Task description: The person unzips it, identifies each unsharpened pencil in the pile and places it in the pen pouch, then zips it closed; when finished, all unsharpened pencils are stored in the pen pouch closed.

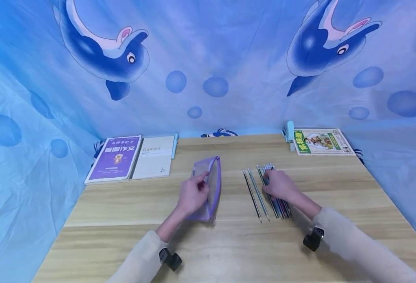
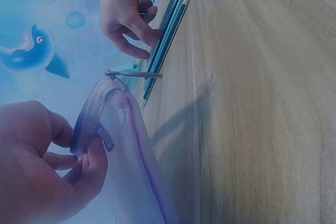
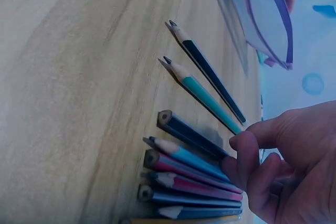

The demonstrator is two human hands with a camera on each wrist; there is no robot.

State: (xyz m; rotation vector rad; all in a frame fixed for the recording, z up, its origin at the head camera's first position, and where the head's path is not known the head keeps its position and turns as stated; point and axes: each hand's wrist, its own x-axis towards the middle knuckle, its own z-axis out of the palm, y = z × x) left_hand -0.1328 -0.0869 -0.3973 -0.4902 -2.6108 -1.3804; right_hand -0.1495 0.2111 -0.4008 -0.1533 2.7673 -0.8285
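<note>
A purple mesh pencil pouch lies on the wooden table with its mouth held open. My left hand pinches the pouch at its zipper edge, thumb and fingers closed on the rim. To the right lies a bunch of several pencils. My right hand is on them, its fingers curled over the bunch. Two pencils lie apart to the left of the bunch, one dark and one teal. The pouch shows beyond them.
A purple book, a pale "Gambit" notebook and a light blue pen lie at the back left. A green picture book and a small light blue object sit at the back right. Blue dolphin cloth surrounds the table.
</note>
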